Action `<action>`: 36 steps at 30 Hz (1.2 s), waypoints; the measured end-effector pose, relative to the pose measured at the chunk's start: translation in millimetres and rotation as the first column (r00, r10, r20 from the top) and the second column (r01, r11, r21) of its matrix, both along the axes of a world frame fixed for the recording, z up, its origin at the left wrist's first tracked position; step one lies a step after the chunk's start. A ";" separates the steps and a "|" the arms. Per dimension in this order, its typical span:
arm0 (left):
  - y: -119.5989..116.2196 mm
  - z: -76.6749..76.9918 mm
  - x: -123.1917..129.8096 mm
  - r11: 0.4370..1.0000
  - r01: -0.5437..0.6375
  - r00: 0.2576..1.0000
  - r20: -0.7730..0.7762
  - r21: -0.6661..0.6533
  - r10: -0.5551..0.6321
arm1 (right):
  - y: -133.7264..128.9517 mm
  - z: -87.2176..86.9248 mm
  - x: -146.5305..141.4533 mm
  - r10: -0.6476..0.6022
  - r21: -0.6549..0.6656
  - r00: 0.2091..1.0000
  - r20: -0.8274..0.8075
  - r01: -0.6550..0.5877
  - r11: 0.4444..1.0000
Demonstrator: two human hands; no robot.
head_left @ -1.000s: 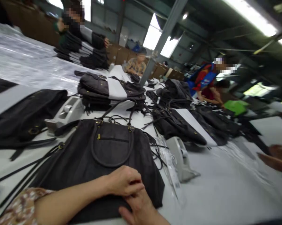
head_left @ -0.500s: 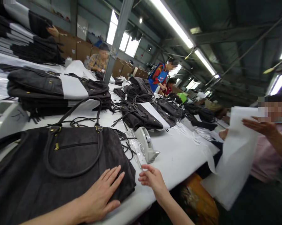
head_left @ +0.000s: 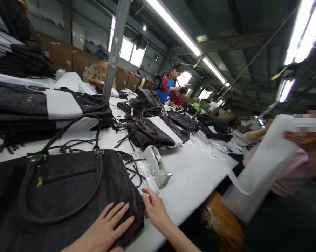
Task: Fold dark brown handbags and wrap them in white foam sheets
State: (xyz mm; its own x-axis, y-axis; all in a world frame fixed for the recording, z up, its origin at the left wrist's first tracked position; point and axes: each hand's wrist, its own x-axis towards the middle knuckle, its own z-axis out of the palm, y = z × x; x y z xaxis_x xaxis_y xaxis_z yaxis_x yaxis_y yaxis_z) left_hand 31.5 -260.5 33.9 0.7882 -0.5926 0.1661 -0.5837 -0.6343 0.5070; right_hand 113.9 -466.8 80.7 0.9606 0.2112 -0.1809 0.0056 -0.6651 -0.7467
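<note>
At the near side of the white counter [head_left: 194,178], left hand [head_left: 102,229] lay flat on the dark handbag [head_left: 68,192], fingers spread, gripping nothing. Right hand [head_left: 155,208] was at the handbag's right edge, fingers partly curled; could not tell whether they held it. Just beyond: tape dispenser [head_left: 156,168], with open surface from there to the counter's right edge. Farther off, stacked bags [head_left: 21,106] at left; past the right edge, a person [head_left: 292,178] held a white sheet [head_left: 268,168].

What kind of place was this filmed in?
Probably a bag factory's packing area: stacked dark handbags, a tape dispenser on the table, and brown cartons along the wall.
</note>
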 end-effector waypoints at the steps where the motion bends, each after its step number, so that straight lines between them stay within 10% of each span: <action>1: -0.2 -6.0 -2.1 0.997 -0.057 0.996 0.069 -0.059 0.061 | -4.3 -3.6 -1.9 0.004 0.051 0.999 -0.044 -0.001 0.999; 7: -3.6 -17.2 -12.3 0.933 -0.127 0.947 0.239 -0.338 0.215 | -13.0 -32.0 -40.9 -0.041 0.122 0.988 0.149 0.022 0.992; 16: -28.9 27.8 47.4 0.985 -0.140 0.929 -0.357 -0.098 0.097 | -9.4 -64.1 -52.2 -0.112 0.203 0.953 0.283 0.055 0.978; 25: -11.4 8.5 42.6 0.961 -0.128 0.990 0.031 -0.247 0.140 | -27.1 -33.4 -1.0 -0.155 0.340 0.982 0.108 0.110 0.934; 30: -7.6 11.3 40.5 0.917 -0.170 0.901 0.320 -0.360 0.293 | -8.2 -10.3 43.0 0.215 0.316 0.970 0.111 -0.240 0.918; 33: -8.8 18.0 42.6 0.909 -0.143 0.879 0.371 -0.392 0.299 | 20.5 -12.3 48.7 0.609 0.160 0.777 0.160 -0.630 0.760; 36: -8.3 21.3 44.7 0.915 -0.121 0.870 0.403 -0.384 0.284 | 49.8 -25.0 47.6 0.716 -0.094 0.678 0.166 -0.712 0.696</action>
